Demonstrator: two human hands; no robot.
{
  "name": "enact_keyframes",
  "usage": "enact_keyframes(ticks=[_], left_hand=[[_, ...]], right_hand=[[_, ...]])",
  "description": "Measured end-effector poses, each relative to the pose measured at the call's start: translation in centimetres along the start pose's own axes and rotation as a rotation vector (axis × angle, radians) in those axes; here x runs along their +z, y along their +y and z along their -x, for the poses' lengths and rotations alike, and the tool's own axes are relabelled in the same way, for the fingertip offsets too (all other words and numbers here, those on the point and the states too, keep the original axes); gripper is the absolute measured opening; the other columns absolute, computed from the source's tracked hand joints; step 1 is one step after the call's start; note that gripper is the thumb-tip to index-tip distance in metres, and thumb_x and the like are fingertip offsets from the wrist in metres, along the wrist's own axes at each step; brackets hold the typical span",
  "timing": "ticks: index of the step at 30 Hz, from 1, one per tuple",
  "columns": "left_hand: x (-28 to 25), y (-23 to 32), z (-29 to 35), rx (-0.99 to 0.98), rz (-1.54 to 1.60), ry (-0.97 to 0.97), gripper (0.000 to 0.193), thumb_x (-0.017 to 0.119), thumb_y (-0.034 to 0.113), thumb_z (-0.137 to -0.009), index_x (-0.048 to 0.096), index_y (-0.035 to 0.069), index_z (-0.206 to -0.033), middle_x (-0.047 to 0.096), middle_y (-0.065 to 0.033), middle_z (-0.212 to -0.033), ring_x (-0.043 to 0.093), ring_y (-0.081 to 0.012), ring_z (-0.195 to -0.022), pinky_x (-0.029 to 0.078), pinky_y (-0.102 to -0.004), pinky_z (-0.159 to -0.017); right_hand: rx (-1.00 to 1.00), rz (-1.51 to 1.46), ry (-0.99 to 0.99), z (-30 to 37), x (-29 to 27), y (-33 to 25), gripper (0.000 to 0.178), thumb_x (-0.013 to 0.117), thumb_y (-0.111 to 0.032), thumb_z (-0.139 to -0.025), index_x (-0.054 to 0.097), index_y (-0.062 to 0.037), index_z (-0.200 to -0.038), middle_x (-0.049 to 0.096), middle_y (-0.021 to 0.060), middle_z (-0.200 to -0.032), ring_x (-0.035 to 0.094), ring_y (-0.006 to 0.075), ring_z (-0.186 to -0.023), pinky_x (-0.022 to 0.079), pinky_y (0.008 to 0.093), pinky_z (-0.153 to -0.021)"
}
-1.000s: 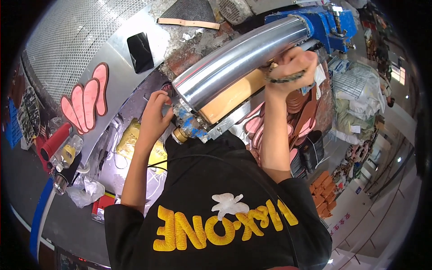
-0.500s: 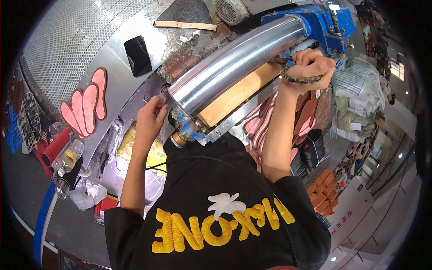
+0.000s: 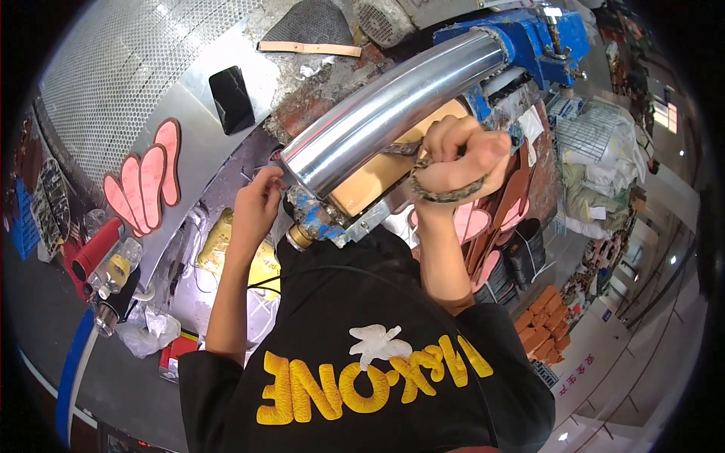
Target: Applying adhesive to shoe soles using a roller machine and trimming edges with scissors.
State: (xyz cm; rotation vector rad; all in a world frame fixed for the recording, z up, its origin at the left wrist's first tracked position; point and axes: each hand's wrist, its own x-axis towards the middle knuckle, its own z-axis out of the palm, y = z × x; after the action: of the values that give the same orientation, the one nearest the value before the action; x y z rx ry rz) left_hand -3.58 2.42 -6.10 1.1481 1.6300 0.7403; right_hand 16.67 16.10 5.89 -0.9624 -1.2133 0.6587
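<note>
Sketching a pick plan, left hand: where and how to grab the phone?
I'd grip the phone by its two long edges, near the lower end, coming from above on the person's side. It lies flat on the metal sheet, is narrowest across those edges, and that end is nearest the left hand.

Yellow raised lettering (image 3: pixel 327 389) across a black shirt (image 3: pixel 340 309), reddish characters (image 3: pixel 580 370) on a pale wall (image 3: pixel 602 381)

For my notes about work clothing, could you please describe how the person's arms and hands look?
Both forearms are bare below loose black short sleeves. The left hand and right hand are ungloved. A dark, mottled strip curves around the right hand's heel; I cannot tell whether it is a worn band.
</note>
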Motion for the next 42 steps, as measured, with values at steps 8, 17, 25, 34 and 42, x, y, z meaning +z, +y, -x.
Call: enact_keyframes(ticks=[8, 17, 25, 34, 42], left_hand=[[-1.0, 0.4, -0.1, 0.035, -0.068, 0.010, 0.018, 0.049, 0.002, -0.094, 0.058, 0.002, -0.109, 0.069, -0.0154, -0.084, 0.069, -0.0262, -0.078, 0.052, -0.0342, -0.072], [-0.6, 0.5, 0.4, -0.118, -0.058, 0.001, 0.021, 0.048, 0.019, -0.101, 0.058, 0.001, -0.100, 0.067, -0.0133, -0.076, 0.066, -0.0241, -0.068, 0.050, -0.0348, -0.064], [-1.0, 1.4, 0.0, -0.031, 0.187, 0.072, 0.027, 0.048, 0.022, -0.103, 0.053, 0.002, -0.085, 0.055, -0.0034, -0.067, 0.053, -0.0107, -0.059, 0.043, -0.0275, -0.056], [-0.1, 6.0, 3.1, -0.292, 0.529, 0.039, 0.014, 0.055, 0.017, -0.100, 0.055, 0.004, -0.096, 0.052, 0.0015, -0.082, 0.048, -0.0076, -0.075, 0.041, -0.0223, -0.066], [-1.2, 4.8, 4.8, 0.052, 0.230, -0.066, 0.014, 0.049, 0.003, -0.099, 0.060, 0.000, -0.107, 0.063, -0.0032, -0.091, 0.058, -0.0095, -0.081, 0.047, -0.0223, -0.074]], right_hand=[[-0.200, 0.185, 0.078, -8.5, -3.5, 5.0, 0.051, 0.040, -0.045, -0.104, 0.031, -0.0083, -0.070, 0.033, 0.0023, -0.050, 0.031, 0.0095, -0.041, 0.026, 0.0251, -0.038], [-0.078, 0.190, 0.096, -3.9, -2.6, 4.8, 0.047, 0.038, -0.042, -0.104, 0.033, -0.0082, -0.072, 0.035, 0.0005, -0.049, 0.033, 0.0090, -0.041, 0.026, 0.0246, -0.038], [-0.155, 0.202, -0.135, 3.4, 1.6, -1.2, 0.044, 0.046, -0.037, -0.102, 0.036, -0.0055, -0.074, 0.040, 0.0030, -0.054, 0.035, 0.0100, -0.044, 0.025, 0.0260, -0.040], [-0.189, -0.216, -0.500, 6.6, 2.6, -10.6, 0.015, 0.064, -0.016, -0.088, 0.057, -0.0060, -0.078, 0.054, 0.0098, -0.077, 0.056, 0.0279, -0.060, 0.043, 0.0378, -0.054], [-0.112, -0.208, -0.434, 6.8, -5.4, -12.4, 0.019, 0.061, -0.011, -0.091, 0.048, -0.0064, -0.078, 0.049, 0.0062, -0.068, 0.049, 0.0238, -0.054, 0.040, 0.0350, -0.050]])
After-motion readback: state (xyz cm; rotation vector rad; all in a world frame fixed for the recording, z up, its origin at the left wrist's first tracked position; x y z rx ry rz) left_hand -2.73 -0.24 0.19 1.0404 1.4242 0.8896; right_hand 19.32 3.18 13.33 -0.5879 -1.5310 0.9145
